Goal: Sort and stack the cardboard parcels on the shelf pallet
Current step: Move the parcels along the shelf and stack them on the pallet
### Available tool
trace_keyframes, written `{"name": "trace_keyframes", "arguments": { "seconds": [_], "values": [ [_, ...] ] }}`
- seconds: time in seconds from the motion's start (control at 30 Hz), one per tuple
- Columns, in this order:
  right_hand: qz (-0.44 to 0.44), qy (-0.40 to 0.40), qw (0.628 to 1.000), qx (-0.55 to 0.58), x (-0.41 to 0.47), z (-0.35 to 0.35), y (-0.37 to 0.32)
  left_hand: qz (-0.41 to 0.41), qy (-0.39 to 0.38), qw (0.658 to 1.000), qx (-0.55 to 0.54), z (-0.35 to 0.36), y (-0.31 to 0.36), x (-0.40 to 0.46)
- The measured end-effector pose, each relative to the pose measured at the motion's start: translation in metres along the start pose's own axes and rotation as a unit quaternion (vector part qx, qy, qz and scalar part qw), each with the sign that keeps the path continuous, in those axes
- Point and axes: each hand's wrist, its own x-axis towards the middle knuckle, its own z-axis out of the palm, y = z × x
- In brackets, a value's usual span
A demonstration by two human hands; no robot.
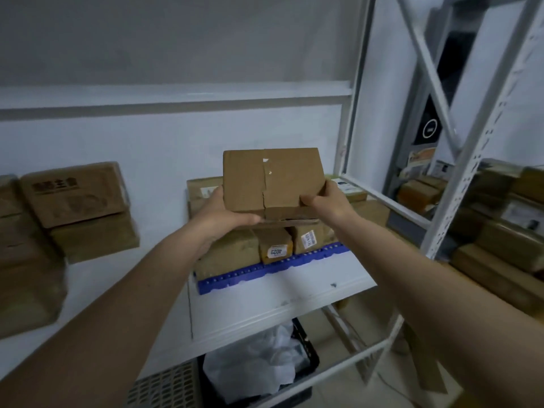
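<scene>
Both hands were up at the shelf [279,293], gripping one cardboard parcel [272,179] between them. Left hand [225,214] cupped the parcel's lower left corner from beneath, fingers [247,219] curled under the bottom edge. Right hand [326,201] clamped the right side, thumb across the front face, other fingers hidden behind. So both sets of fingers were closed on the parcel, not released.

The parcel was held upright and clear of the stack, over the blue pallet [265,269] that sat toward the shelf's back right corner. It wasn't resting on anything I could confirm; its bottom edge was just above the packed row. The front face had a torn seam down the middle and a loose flap along the bottom, which probably explains the support from underneath.

On the pallet: a front row of small boxes [276,244] standing on end with labels facing out, and more parcels behind them near the back edge. Looked like small ones were packed tight in front as a base, so this wider one likely goes flat on top.

More parcels [73,195] were stacked at the shelf's left end, well apart from the pallet, apparently unsorted. Front edge of the shelf was bare.

Judgement: mid-placement, task only partly done. Risk: the torn flap catching on the row below.
</scene>
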Motion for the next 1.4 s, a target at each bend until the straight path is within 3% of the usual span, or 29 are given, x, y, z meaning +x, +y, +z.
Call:
{"name": "trace_keyframes", "arguments": {
  "seconds": [0.33,0.63,0.93,1.4],
  "values": [
    [0.008,0.028,0.999,-0.023,0.084,-0.101,0.032,-0.027,0.001,0.999,-0.04,0.094,0.028,0.076],
    [0.002,0.024,0.998,0.051,0.183,-0.143,0.048,-0.004,-0.01,0.995,-0.104,0.139,0.054,0.177],
    [0.012,0.021,0.998,0.058,0.304,-0.156,0.039,-0.013,-0.036,0.991,-0.13,0.164,0.061,0.288],
    [0.088,-0.003,0.992,0.09,0.399,-0.136,0.127,-0.134,-0.001,0.98,-0.146,0.222,0.004,0.368]
  ]
}}
